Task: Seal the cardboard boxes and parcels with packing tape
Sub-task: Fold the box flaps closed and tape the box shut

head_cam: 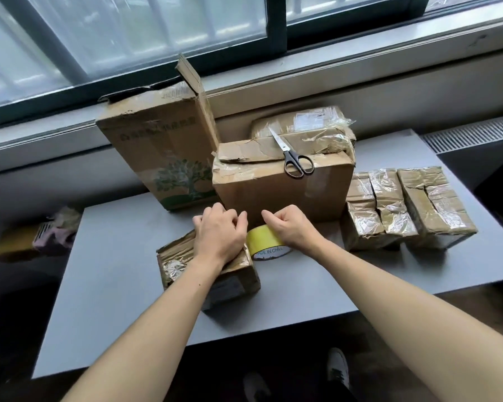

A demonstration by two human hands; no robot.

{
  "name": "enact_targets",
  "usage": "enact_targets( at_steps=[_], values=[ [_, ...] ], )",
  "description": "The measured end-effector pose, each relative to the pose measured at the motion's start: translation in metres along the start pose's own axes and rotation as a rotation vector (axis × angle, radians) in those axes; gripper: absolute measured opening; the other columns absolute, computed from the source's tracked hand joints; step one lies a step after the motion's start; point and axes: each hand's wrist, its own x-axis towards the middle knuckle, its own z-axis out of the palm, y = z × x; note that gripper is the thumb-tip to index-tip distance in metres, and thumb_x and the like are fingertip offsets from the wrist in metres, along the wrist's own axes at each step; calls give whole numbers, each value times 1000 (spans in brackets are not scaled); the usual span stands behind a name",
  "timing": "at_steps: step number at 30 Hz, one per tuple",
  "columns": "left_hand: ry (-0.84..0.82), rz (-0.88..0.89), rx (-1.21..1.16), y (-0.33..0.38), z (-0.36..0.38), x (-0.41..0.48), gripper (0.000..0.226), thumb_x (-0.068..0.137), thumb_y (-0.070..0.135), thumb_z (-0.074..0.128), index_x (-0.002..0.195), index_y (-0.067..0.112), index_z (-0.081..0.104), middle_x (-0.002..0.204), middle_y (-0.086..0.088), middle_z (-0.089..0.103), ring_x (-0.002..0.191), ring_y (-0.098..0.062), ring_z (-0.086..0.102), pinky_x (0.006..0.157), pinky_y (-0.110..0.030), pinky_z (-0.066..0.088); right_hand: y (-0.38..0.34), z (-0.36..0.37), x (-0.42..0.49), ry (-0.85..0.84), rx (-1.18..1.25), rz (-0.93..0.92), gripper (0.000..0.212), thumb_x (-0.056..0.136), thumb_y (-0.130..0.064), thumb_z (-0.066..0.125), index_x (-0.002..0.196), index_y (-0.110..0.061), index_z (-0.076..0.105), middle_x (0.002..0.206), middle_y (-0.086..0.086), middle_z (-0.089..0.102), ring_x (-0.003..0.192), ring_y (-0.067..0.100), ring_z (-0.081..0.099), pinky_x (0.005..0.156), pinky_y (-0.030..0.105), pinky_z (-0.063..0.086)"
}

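Your left hand [219, 236] curls over the far edge of the parcel [180, 253] at centre frame, pinning it to the counter [114, 300], probably so it won't slide. Your right hand [291, 227] grasps the tape roll [262, 240] just beside it, seemingly to draw a strip. The tape's free end is hidden under your fingers. Scissors [294, 158] lie on the box [273, 192] behind, handy for cutting.

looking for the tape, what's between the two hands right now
The yellow tape roll stands on edge between the left hand and the right hand, as the head view shows.
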Motion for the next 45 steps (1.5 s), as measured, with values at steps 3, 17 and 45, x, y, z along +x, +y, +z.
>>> enact_targets(
  at_steps=[3, 17, 45],
  values=[
    [-11, 65, -44, -9, 0, -1, 40, 97, 37, 49, 67, 16, 64, 83, 1, 49, 91, -19, 46, 85, -37, 27, 9, 15, -3, -25, 116, 34, 63, 99, -26, 55, 45, -21, 25, 46, -4, 21, 44, 12, 17, 47, 29, 18],
    [-27, -73, -728, -13, -44, 7, 39, 100, 21, 55, 70, 0, 69, 90, -5, 67, 84, -18, 62, 77, -35, 47, -68, -9, -3, -203, 397, -108, 54, 98, -30, 63, 49, -13, 48, 48, 0, 37, 43, 11, 31, 48, 23, 26],
    [-561, -222, -738, -161, -1, -44, 29, 73, 36, 60, 76, 8, 57, 66, 7, 47, 64, -13, 40, 60, -32, 37, -63, 146, -11, -164, 290, 120, 59, 92, -43, 69, 48, -22, 36, 50, 0, 29, 46, 15, 28, 50, 31, 21]
  ],
)
